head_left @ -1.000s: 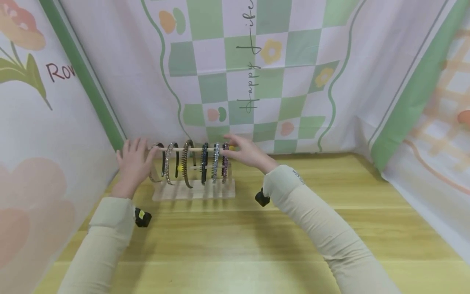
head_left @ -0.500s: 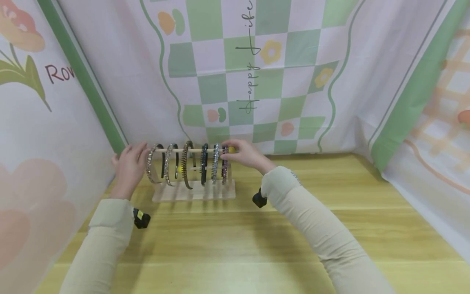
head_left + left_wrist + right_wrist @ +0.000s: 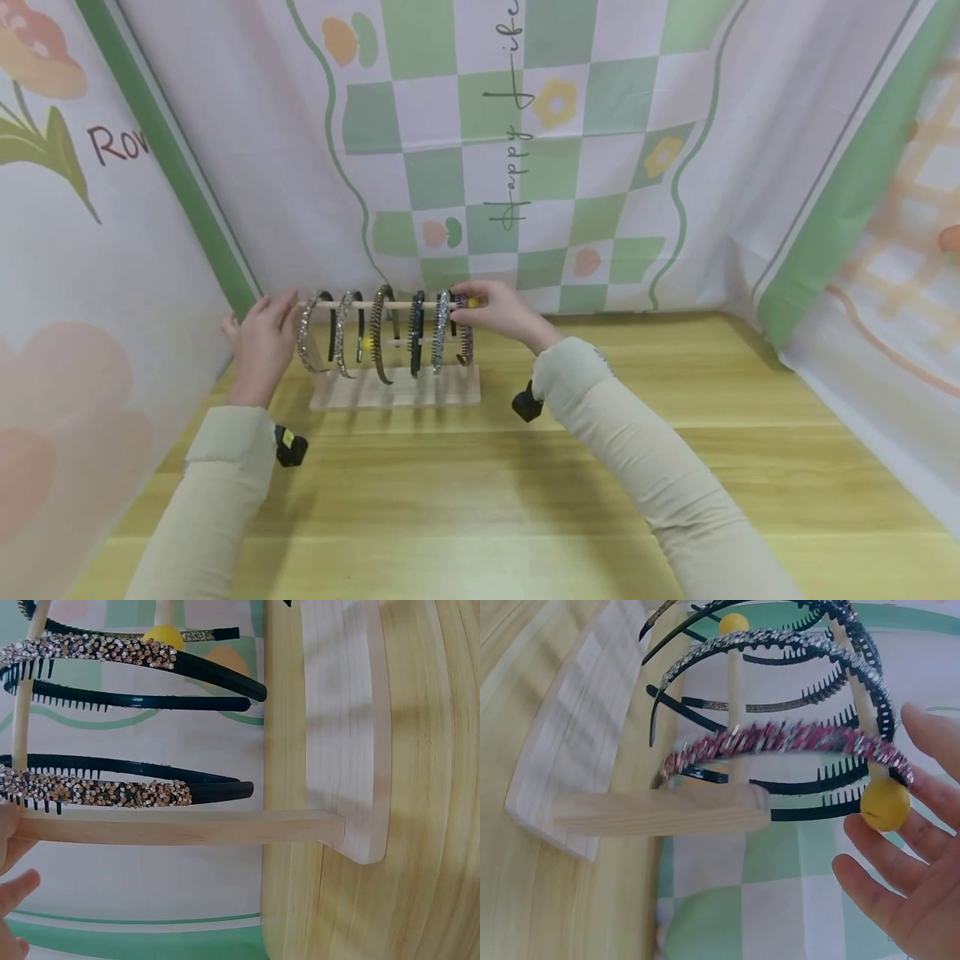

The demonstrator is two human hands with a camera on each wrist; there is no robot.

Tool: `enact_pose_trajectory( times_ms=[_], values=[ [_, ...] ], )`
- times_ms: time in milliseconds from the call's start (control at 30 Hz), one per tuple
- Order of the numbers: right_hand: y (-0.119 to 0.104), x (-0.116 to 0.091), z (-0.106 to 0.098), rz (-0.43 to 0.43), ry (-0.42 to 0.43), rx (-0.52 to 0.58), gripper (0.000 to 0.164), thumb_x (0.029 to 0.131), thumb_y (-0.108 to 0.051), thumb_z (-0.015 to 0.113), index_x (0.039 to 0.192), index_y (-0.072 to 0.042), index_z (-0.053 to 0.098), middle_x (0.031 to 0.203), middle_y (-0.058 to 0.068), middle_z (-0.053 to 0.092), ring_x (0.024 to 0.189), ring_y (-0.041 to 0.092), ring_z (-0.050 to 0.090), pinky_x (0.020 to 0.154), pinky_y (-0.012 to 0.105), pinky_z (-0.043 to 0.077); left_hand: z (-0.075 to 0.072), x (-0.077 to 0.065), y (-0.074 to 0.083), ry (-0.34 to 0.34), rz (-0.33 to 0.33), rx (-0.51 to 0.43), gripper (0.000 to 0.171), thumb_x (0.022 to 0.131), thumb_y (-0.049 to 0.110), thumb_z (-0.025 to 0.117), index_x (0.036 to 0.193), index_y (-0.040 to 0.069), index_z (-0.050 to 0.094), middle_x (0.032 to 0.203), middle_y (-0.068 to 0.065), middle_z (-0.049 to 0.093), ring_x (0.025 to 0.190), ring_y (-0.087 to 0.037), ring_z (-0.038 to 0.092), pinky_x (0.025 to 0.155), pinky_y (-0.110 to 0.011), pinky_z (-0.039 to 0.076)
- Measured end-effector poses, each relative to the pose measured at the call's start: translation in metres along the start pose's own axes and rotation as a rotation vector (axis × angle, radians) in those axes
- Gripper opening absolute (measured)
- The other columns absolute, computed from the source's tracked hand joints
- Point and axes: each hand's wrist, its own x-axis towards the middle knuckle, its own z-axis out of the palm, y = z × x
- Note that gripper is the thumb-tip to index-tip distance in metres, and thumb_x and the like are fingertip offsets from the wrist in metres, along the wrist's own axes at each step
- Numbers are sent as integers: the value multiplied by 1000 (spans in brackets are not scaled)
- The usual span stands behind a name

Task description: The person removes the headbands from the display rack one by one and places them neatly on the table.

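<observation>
Flanks pink-glittered arched headband [image 3: 772, 739], crosswise on pale wooden rod [image 3: 402, 305], from the right with nearer right hand [image 3: 498, 312], loosely spread, no evident grip; cannot tell for left hand [image 3: 262, 343].

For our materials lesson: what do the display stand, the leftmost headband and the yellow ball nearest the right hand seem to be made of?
Display stand: pale wood, smooth and matt; grain lines show. Leftmost headband: probably black plastic, judging by its slightly shiny tip; its glittering chips could be glass or plastic. Yellow ball: painted wood or plastic; its even colour and smooth surface leave it open.
</observation>
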Motion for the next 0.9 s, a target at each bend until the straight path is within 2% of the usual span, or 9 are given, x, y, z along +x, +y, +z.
enact_pose_trajectory(
  times_ms=[367, 633, 900],
  values=[
    [-12, 0, -4, 39, 43, 57, 48, 84, -30, 69, 127, -12, 55, 128, 3, 54, 118, 19, 46, 100, 37, 35, 1, 1, 0, 6, 8, 13, 32, 94, 18, 54, 125, 8, 55, 115, -17, 60, 121, -40, 42, 105, -55, -2],
    [-15, -3, -12, 124, 88, 128, 45, 83, -30, 69, 124, -14, 58, 125, 3, 56, 114, 18, 49, 94, 36, 42, -2, -1, 1, -13, 4, 10, 34, 94, 18, 53, 126, 9, 54, 112, -18, 61, 122, -39, 41, 105, -54, -3],
    [-20, -6, -22, 123, 140, 123, 38, 86, -28, 67, 121, -14, 61, 124, 3, 58, 115, 18, 50, 97, 36, 39, -2, -1, 1, -9, 11, 18, 33, 94, 18, 54, 126, 8, 54, 114, -18, 60, 121, -40, 41, 105, -54, -3]
  ],
)
